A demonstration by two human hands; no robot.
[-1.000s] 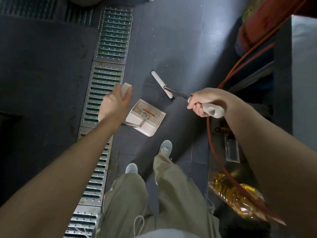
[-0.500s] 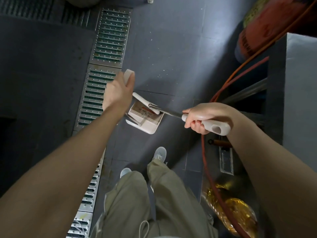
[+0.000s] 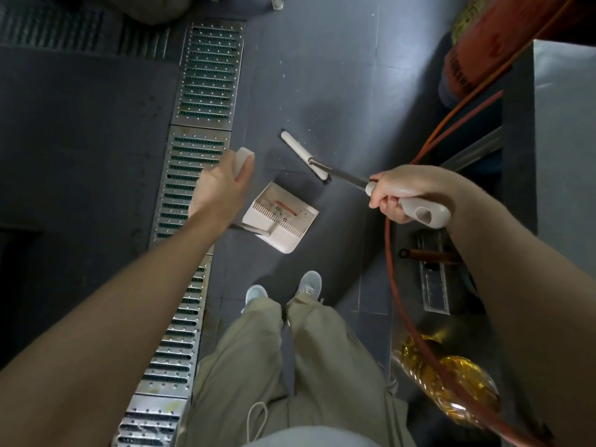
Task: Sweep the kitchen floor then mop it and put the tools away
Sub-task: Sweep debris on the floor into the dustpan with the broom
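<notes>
Your right hand [image 3: 407, 195] is curled tightly round the pale grip of the broom [image 3: 325, 171], fingers wrapped under it and the hollow end of the grip sticking out behind your palm. From there the dark shaft slants down and away to the white broom head, which sits on the grey floor [image 3: 322, 75] among a scatter of small white crumbs.

Your left hand [image 3: 222, 191] is closed round the top of the dustpan handle [image 3: 242, 158], whose pale end shows above your fingers. The dustpan [image 3: 280, 217] itself rests on the floor below that hand, just beside the metal drain grate [image 3: 200, 150] on its right, with its open mouth turned toward the broom head. The two are near but apart. Some dirt and a red scrap lie inside the pan.

Your shoes [image 3: 309, 283] stand just behind the dustpan. Along the right edge of the floor an orange hose [image 3: 388, 253] curves past a yellow plastic bag [image 3: 451, 379].
</notes>
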